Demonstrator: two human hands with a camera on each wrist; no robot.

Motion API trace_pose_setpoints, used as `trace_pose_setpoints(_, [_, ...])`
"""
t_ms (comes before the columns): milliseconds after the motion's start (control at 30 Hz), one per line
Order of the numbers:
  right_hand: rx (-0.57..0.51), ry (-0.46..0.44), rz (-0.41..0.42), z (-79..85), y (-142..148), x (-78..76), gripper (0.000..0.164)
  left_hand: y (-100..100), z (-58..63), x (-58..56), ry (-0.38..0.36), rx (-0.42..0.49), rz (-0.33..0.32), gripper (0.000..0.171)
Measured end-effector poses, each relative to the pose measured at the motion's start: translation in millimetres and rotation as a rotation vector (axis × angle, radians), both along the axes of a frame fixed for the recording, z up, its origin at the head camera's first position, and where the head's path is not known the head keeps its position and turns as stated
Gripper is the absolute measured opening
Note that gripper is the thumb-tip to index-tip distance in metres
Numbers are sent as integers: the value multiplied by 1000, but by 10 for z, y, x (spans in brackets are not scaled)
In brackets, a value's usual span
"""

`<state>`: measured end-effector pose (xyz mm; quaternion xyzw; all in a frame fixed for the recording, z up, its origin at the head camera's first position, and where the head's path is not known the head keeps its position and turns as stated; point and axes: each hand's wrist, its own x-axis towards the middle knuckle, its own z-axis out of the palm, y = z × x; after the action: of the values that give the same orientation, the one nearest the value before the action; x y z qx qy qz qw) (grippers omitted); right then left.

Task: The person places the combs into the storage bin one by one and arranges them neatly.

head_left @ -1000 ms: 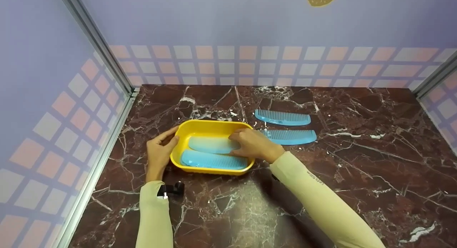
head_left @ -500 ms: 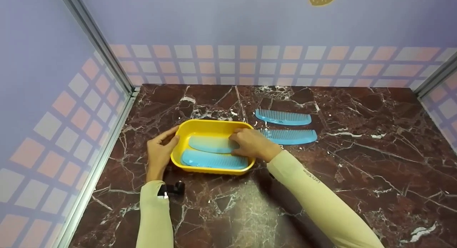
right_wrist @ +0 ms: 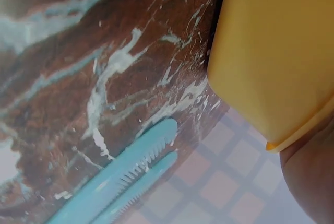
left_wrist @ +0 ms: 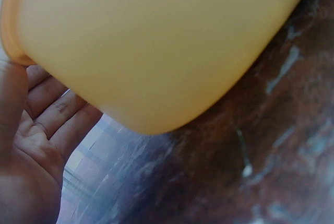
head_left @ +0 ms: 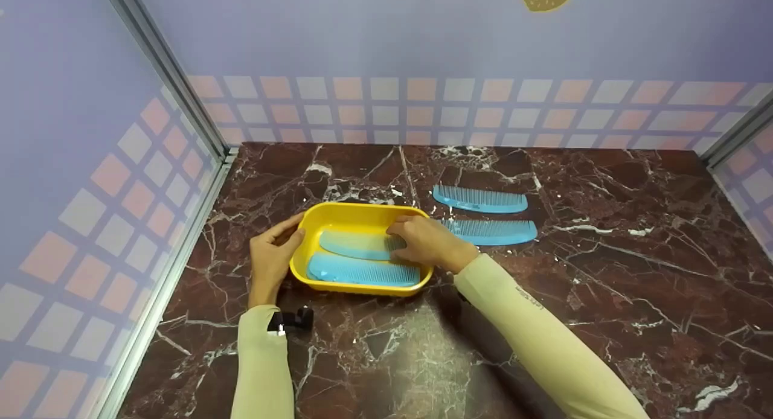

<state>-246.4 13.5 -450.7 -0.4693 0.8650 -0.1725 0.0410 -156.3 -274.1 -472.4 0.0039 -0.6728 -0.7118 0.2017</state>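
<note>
In the head view, your tub [head_left: 341,214] sits on the table [head_left: 604,322]. Your left hand [head_left: 273,256] is at its 9 o'clock end, thumb and straight fingers resting against the outside, without a clench. Your right hand [head_left: 426,244] reaches over the 3 o'clock end, fingers bent, pinching the 3 o'clock end of the far comb [head_left: 353,245], whose tip they hide. That comb lies in the middle of the tub; the near comb [head_left: 362,271] lies beside it, along the 6 o'clock wall. Outside, the back comb [head_left: 480,200] is at about 2 o'clock from the tub and the front comb [head_left: 495,232] at 3, partly behind your right hand. A patterned wall [head_left: 386,51] stands at 12.

In your left wrist view, the tub's side spreads from 9 round to 1 o'clock. Your left hand comes in at 8, its fingers running out of sight behind the tub.

In your right wrist view, the tub is at 2 o'clock and part of your right hand at 4, overlapping the rim; you cannot tell its grip here. Both outside combs point in from 7.
</note>
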Motion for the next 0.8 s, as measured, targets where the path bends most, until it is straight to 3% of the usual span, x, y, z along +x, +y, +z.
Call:
trace_pose_setpoints(233, [-179,-149,20,62,98,-11,43,9,-6,0,-4,0,10,32])
trace_pose_setpoints(500, [-297,-60,15,236,355,40,44,1,6,-4,-2,-15,12,32])
trace_pose_setpoints(800, [-358,-137,-85,248,825,-5,48,2,-14,1,-28,6,12,31])
